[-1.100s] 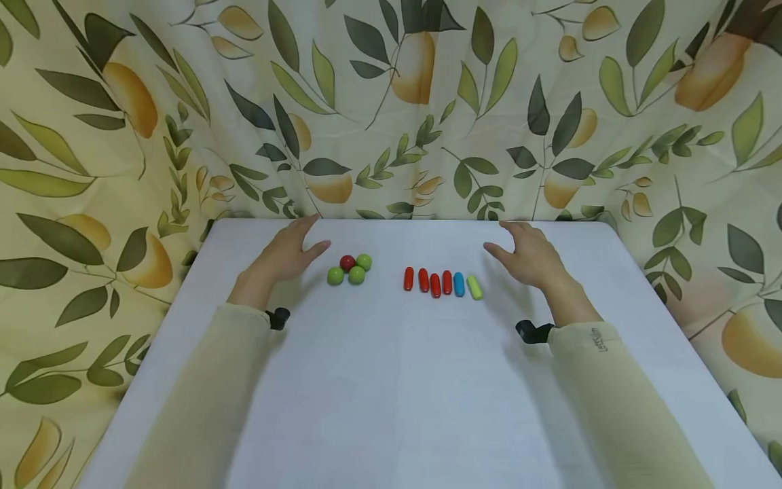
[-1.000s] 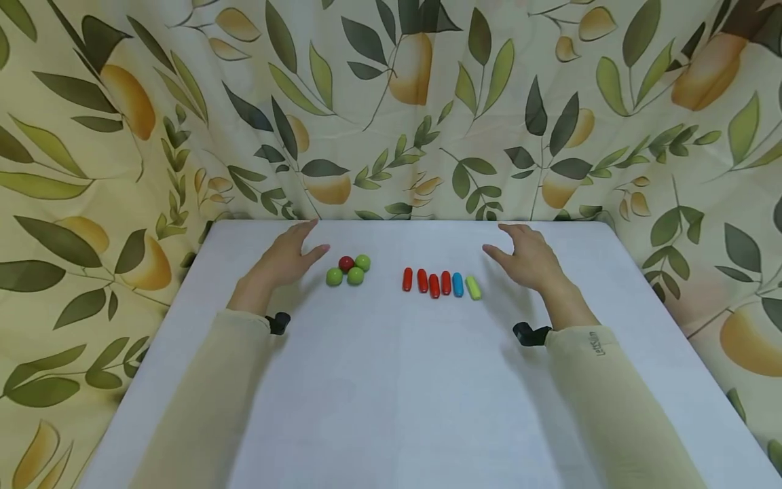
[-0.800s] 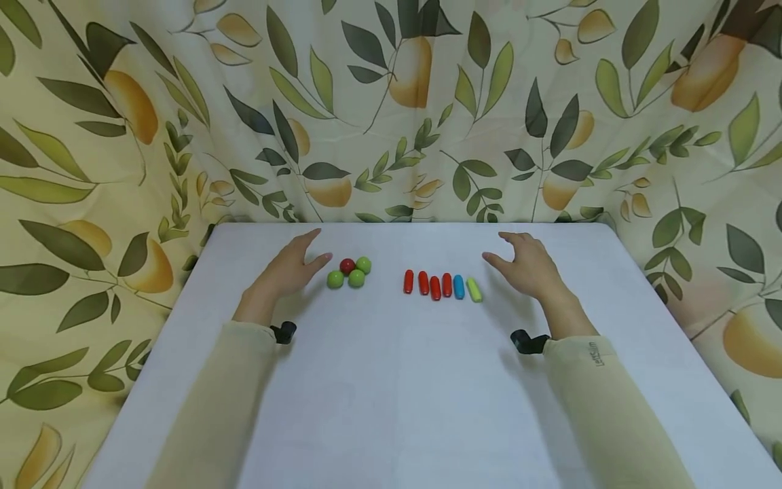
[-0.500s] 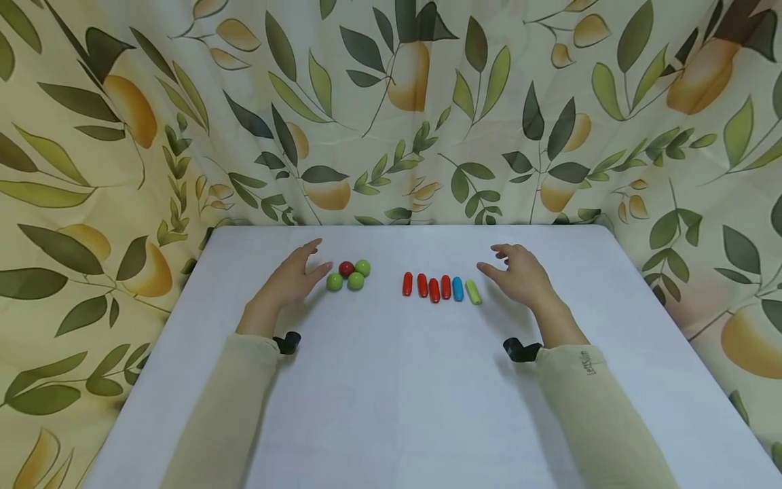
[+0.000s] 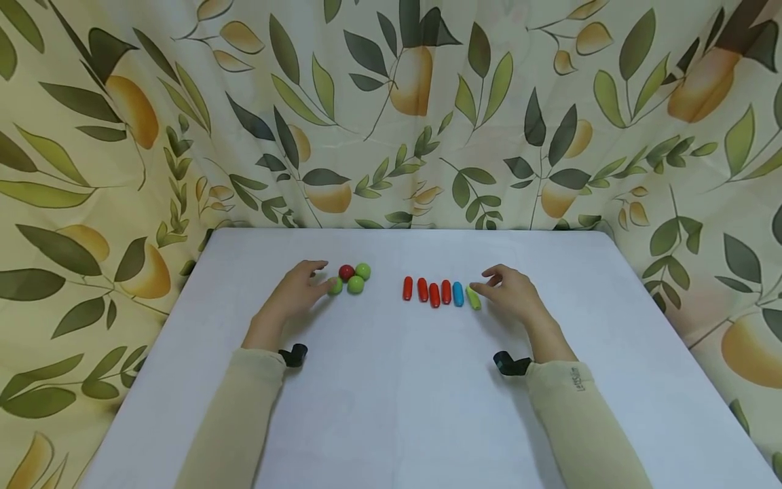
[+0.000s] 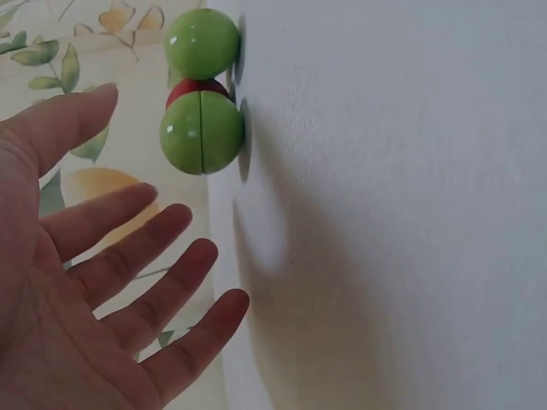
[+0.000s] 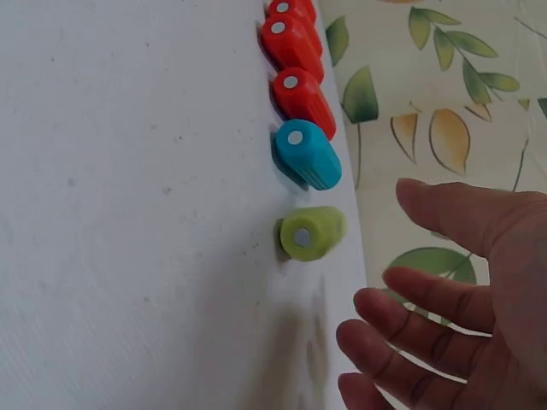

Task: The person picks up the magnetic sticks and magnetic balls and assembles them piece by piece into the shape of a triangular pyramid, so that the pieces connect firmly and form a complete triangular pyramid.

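Observation:
My left hand (image 5: 294,292) hovers just left of a small cluster of balls, its thumb overlapping the leftmost green ball (image 5: 337,286) in the head view. In the left wrist view its fingers are spread, apart from the glossy green ball (image 6: 202,132). A dark red ball (image 5: 346,272) sits among the green ones. My right hand (image 5: 512,293) is over the right end of a row of short rods, nearest the light green rod (image 5: 474,299). In the right wrist view a gap separates its fingers from that light green rod (image 7: 309,234). Neither hand holds anything.
Left of the light green rod lie a blue rod (image 5: 458,294) and several red rods (image 5: 423,290). Rod ends show grey discs. Everything lies on a white table (image 5: 397,394), with a leaf-and-fruit patterned cloth (image 5: 415,156) behind it. Black wrist cameras (image 5: 512,364) sit at both cuffs.
Both hands have come nearer the person and inward, the left toward the green balls, the right toward the light green rod. Their fingers have bent somewhat. Balls and rods keep their arrangement.

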Demonstrator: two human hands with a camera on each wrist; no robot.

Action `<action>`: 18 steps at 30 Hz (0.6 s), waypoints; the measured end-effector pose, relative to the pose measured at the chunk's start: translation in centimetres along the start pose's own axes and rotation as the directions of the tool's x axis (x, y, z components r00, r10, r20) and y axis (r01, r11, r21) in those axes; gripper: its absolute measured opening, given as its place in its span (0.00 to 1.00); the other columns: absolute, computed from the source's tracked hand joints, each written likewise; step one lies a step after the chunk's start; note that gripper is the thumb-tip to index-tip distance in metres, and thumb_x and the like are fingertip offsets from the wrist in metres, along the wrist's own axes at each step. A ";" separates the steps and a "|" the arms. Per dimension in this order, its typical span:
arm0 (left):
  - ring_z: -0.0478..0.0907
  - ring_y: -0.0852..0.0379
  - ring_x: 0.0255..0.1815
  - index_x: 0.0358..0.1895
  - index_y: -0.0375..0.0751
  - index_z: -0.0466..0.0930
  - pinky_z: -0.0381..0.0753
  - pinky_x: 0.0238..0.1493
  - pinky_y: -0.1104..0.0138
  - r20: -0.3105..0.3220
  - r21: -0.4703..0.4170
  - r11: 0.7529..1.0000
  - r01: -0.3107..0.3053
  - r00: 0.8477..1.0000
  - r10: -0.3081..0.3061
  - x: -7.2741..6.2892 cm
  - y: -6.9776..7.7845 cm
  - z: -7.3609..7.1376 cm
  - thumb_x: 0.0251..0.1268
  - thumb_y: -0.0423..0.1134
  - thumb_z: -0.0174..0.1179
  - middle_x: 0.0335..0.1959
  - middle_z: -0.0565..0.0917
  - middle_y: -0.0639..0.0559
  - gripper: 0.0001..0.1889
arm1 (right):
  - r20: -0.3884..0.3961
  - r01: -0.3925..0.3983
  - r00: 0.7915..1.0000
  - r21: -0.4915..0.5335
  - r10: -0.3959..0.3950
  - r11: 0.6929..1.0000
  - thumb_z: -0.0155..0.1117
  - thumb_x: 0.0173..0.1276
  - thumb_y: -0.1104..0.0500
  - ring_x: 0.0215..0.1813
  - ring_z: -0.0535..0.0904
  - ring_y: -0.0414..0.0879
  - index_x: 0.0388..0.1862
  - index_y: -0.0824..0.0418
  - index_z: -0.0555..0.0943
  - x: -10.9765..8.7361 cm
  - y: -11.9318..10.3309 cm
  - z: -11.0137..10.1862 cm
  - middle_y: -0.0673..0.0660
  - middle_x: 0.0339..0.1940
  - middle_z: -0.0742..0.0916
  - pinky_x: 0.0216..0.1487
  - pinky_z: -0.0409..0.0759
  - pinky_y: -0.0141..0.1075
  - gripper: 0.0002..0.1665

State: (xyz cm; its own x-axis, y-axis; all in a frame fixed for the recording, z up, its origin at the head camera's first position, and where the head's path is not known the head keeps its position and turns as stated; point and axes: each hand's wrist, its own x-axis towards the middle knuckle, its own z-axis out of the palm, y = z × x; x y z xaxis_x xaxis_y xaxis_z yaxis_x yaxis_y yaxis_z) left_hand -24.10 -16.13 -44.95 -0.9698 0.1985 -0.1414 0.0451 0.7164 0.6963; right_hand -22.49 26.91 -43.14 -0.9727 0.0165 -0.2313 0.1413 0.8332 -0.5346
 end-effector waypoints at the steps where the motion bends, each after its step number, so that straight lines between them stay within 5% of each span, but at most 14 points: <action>1: 0.67 0.37 0.77 0.78 0.44 0.66 0.65 0.77 0.41 -0.003 -0.007 1.000 0.004 1.000 -0.004 0.0 0.0 0.1 0.74 0.56 0.61 0.76 0.69 0.39 0.35 | 0.006 -0.007 1.000 0.003 0.007 1.000 0.63 0.73 0.39 0.57 0.76 0.60 0.69 0.64 0.74 0.0 0.1 0.1 0.67 0.59 0.81 0.57 0.78 0.52 0.38; 18: 0.66 0.40 0.78 0.73 0.44 0.72 0.63 0.79 0.44 -0.075 -0.039 0.999 0.023 0.997 -0.026 0.3 -1.5 2.4 0.70 0.54 0.66 0.72 0.75 0.43 0.33 | 0.035 -0.096 0.995 0.100 0.093 0.990 0.66 0.70 0.36 0.53 0.73 0.55 0.63 0.64 0.77 0.7 1.3 2.0 0.63 0.53 0.79 0.49 0.74 0.42 0.37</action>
State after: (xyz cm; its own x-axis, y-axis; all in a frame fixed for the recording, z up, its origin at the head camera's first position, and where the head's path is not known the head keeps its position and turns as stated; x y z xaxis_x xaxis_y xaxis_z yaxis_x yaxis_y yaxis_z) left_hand -23.87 -15.51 -47.69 -0.9860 0.1287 -0.1062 0.0130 0.6940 0.7199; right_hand -22.60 26.90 -45.56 -0.9482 0.0746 -0.3089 0.2521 0.7683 -0.5884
